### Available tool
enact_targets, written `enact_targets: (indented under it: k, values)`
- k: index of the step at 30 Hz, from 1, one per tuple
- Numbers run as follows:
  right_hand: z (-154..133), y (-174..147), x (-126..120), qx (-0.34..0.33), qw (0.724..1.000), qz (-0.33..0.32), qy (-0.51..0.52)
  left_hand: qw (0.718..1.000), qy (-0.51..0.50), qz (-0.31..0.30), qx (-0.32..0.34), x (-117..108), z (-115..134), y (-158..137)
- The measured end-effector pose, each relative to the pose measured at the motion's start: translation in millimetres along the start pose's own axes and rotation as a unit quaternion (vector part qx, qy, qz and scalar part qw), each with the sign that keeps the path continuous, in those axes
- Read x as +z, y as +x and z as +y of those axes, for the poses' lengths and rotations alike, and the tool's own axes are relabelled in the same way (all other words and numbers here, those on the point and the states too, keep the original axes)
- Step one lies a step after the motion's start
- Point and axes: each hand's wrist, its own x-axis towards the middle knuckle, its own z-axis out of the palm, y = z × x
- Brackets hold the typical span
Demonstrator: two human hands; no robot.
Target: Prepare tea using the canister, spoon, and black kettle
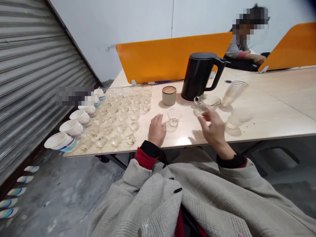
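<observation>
My left hand (pixel 157 130) rests on the table with its fingers stretched out, just left of a small clear cup (pixel 174 118) with a little liquid and dark bits in its bottom. To the right of that cup my right hand (pixel 214 127) is raised over the table edge, thumb and forefinger apart, with nothing visible between them. Just beyond its fingertips stands a ribbed glass cup (pixel 209 101) with a handle; whether they touch I cannot tell. Behind are a grey canister (pixel 169 97) with a wooden lid and a black electric kettle (pixel 199 77).
Several rows of clear cups (pixel 120 118) with liquid cover the table's left part, and paper cups (pixel 71 127) line its left edge. Stacked clear cups (pixel 233 93) lean at right. Behind an orange divider (pixel 172 57), a person (pixel 238 51) sits.
</observation>
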Motion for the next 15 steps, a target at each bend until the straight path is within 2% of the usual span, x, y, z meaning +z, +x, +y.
enact_targets:
  k: [2, 4, 6, 10, 15]
  values:
    - [3.4, -4.8, 17.5, -0.023, 0.990, -0.135, -0.026, 0.998, 0.051, -0.023, -0.004, -0.4, 1.1, -2.4]
    - [7.3, -5.2, 32.0, -0.037, 0.962, -0.256, -0.083, 0.995, 0.082, -0.050, -0.011, 1.4, 1.8, -4.4]
    - [8.2, -3.1, 40.6, -0.042, 0.933, -0.332, -0.134, 0.993, 0.099, -0.070, -0.012, 3.4, 2.1, -5.5]
    - [1.4, 1.7, 44.3, -0.045, 0.904, -0.385, -0.180, 0.986, 0.122, -0.114, -0.014, 3.1, 3.1, -4.8]
    - [-5.0, 1.7, 42.7, -0.056, 0.899, -0.390, -0.191, 0.979, 0.143, -0.142, -0.009, -0.7, 4.9, -4.3]
